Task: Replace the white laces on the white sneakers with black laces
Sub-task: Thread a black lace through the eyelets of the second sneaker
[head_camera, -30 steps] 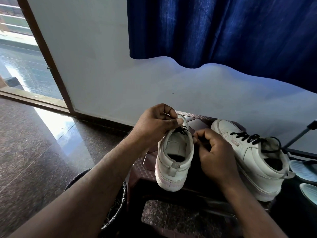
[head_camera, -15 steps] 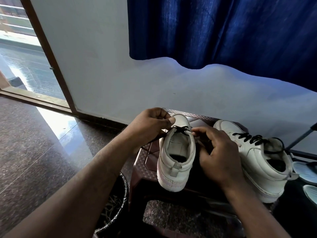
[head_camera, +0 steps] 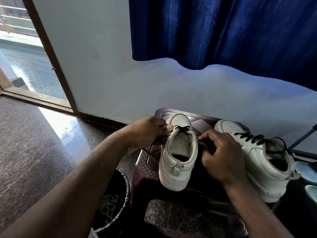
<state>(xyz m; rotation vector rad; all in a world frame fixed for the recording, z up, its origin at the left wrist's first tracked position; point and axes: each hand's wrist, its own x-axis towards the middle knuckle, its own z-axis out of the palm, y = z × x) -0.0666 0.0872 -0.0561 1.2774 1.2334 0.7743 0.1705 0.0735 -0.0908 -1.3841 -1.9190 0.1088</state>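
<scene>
Two white sneakers stand on a dark brown plastic stool (head_camera: 147, 162). The left sneaker (head_camera: 178, 162) has its heel toward me, and a black lace (head_camera: 183, 130) crosses its lower eyelets. My left hand (head_camera: 145, 133) pinches one lace end at the shoe's left edge, thumb against the eyelet row. My right hand (head_camera: 221, 157) has its fingers curled at the shoe's right side, pinching the other lace end. The right sneaker (head_camera: 257, 160) is laced in black (head_camera: 252, 139) up to its collar.
A black mesh bin (head_camera: 120, 200) holding pale tangled laces stands on the granite floor left of the stool. A white wall and blue curtain (head_camera: 223, 31) are behind. An open door is at far left. Pale blue sandals (head_camera: 307, 170) lie at the right edge.
The view has tilted down a little, so shoes and hands sit lower in frame. Both hands stay at the left sneaker's eyelets, with the lace drawn tighter across them.
</scene>
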